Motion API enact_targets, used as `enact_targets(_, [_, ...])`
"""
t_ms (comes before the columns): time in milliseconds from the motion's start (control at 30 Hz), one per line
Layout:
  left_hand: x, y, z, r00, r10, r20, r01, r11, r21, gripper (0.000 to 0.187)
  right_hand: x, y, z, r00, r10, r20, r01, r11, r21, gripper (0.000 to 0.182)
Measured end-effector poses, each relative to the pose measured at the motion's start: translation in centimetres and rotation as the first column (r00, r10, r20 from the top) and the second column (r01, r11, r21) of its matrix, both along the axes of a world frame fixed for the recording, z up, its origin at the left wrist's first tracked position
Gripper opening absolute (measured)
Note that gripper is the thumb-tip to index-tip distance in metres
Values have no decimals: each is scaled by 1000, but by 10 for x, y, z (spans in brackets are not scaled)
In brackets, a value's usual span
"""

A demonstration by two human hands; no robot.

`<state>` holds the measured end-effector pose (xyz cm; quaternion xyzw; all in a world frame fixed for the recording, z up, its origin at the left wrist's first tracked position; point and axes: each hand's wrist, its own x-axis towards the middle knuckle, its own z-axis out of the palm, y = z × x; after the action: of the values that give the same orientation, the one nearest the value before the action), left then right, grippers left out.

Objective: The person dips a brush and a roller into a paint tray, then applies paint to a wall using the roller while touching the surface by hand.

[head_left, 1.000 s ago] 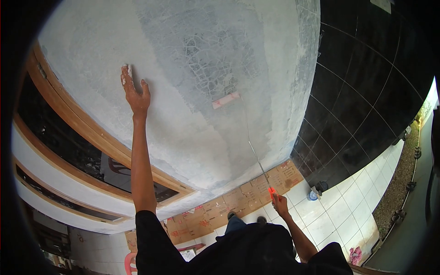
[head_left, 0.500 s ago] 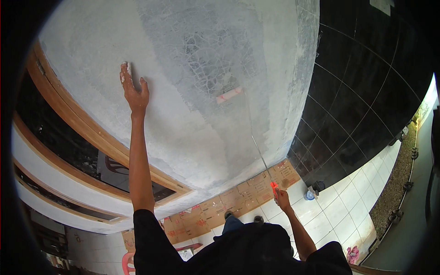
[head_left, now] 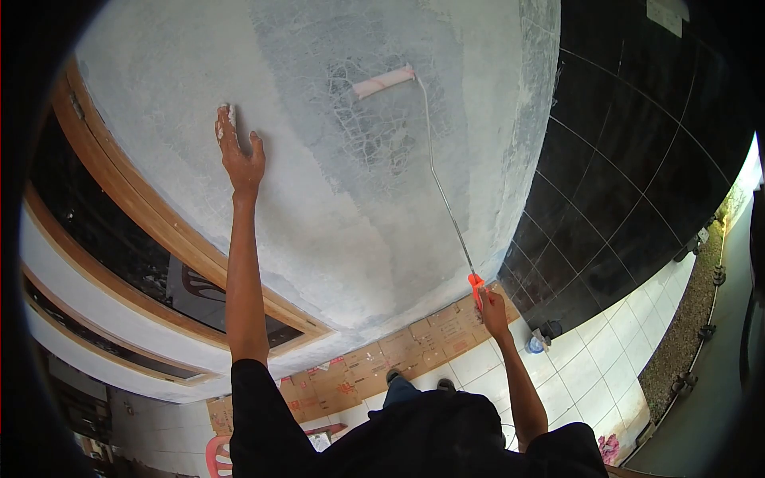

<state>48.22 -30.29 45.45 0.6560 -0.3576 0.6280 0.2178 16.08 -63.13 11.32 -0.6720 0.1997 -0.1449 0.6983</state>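
My right hand (head_left: 492, 309) is closed round the orange handle of a paint roller (head_left: 384, 82). Its long bent metal rod reaches up to a whitish-pink sleeve lying against the wall (head_left: 319, 239), over a darker grey patch with a web of cracks. My left hand (head_left: 242, 156) is raised against the paler wall to the left of that patch. Its fingers are stretched out with the thumb apart, and white paint or paste coats some fingertips. Nothing is held in it.
Wood-framed windows (head_left: 191, 247) run along the left. Black tiles (head_left: 613, 159) cover the wall on the right. Flattened cardboard (head_left: 414, 350) lies along the wall's foot on white floor tiles (head_left: 590, 374). A small blue-and-white container (head_left: 535, 344) and a red chair (head_left: 217, 456) stand low down.
The roller has moved up the wall and slightly left, onto the cracked patch. My right hand has risen with the handle. My left hand keeps nearly the same place.
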Motion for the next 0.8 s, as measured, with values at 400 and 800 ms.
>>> enact_targets(400, [2,4,-3,1000,-10,-3,10,1000,-2,65,-16,3,-52,995,-20,-94,19,1000,-21,49])
enact_targets(800, [4,4,-5,999,11,33,-11,1000,4,68,9,9,7,998,-57,24,57,998,18,50])
